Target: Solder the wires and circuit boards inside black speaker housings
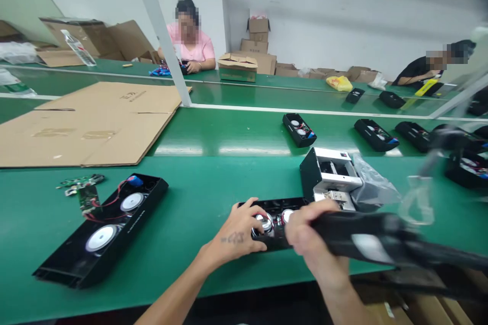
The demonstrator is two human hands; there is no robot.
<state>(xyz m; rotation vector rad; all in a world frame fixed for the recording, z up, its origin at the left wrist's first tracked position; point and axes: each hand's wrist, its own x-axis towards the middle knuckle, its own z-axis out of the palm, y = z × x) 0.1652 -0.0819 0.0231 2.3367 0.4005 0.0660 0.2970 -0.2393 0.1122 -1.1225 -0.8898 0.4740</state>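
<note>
My left hand [236, 236] grips the near end of a black speaker housing [280, 242], fingers reaching over its edge beside a round silver speaker. In my right hand [318, 236] is a black electric screwdriver [354, 233], held nearly level over the housing's right part. Its tip is hidden behind my fingers. Another open speaker housing [129, 228] lies at the left, with two round speakers, red wires and a blue part inside. A green circuit board [88, 199] hangs at its far edge by wires.
A black and silver screw feeder [331, 170] stands just beyond my right hand, a clear plastic bag [371, 180] against it. Flattened cardboard [91, 127] covers the far left. Several speaker housings [299, 129] sit along the green belt. Two people work across it. A white post [163, 35] rises between.
</note>
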